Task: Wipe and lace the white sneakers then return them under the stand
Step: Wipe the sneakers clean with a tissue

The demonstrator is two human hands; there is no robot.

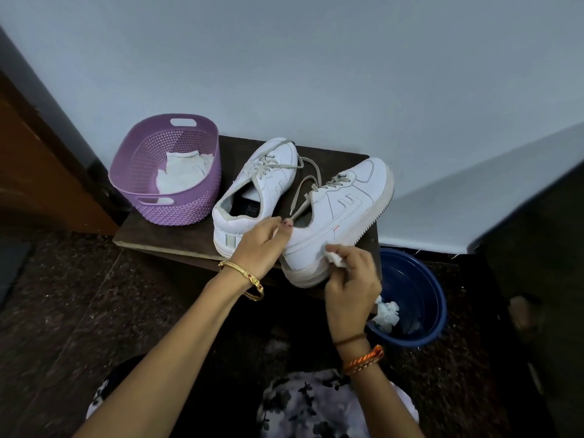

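Left hand point(257, 246): forearm reaching in from the lower left, gold bangles point(245, 278) at the wrist, fingers curled over the collar of the right-hand sneaker point(338, 216) with the thumb at the opening, steadying it tilted up on its heel. Right hand point(350, 279): forearm rising from the lower middle, thread bands point(363, 358) on the wrist, fingers closed round a small white wipe point(336, 259) pressed against the sneaker's side panel just above the midsole near the heel. Right-hand sneaker: white, toe pointing away to the right, laces loose, one lace end point(298, 202) hanging at the opening just beyond the left thumb. Left-hand sneaker point(256, 188): white, upright on its sole, toe towards the wall, laces threaded but untied, heel touching the left hand's knuckles. Both sneakers rest on a low dark wooden stand point(177, 238) set against a pale wall point(316, 74). Purple perforated basket point(167, 172): at the stand's left end, just beside the left-hand sneaker, holding white cloth point(181, 172). Blue plastic basin point(420, 298): on the dark floor point(63, 295) right of the stand, just beyond the right hand, holding crumpled white tissue point(387, 312); whether it also holds water cannot be told. Patterned fabric point(316, 406) at the lower edge.
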